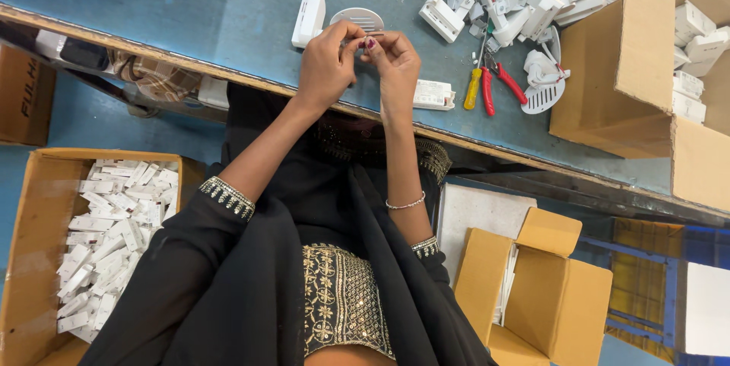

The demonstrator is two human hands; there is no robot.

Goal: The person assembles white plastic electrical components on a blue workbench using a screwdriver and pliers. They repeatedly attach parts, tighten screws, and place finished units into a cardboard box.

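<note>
Both hands meet above the near edge of the blue surface (228, 1). The left hand (327, 62) and right hand (391, 62) each pinch their fingers together on a small thin part (370, 36) held between them, just in front of a round white slotted cover (357, 17). Red-handled pliers (502, 84) lie to the right.

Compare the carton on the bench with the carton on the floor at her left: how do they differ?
The bench carton lies on its side, its mouth facing sideways; the floor carton sits upright, open at the top. The bench carton holds chunky white housings; the floor carton holds small flat white pieces, spread loosely. Both are brown cardboard, open, and hold white plastic parts.
</note>
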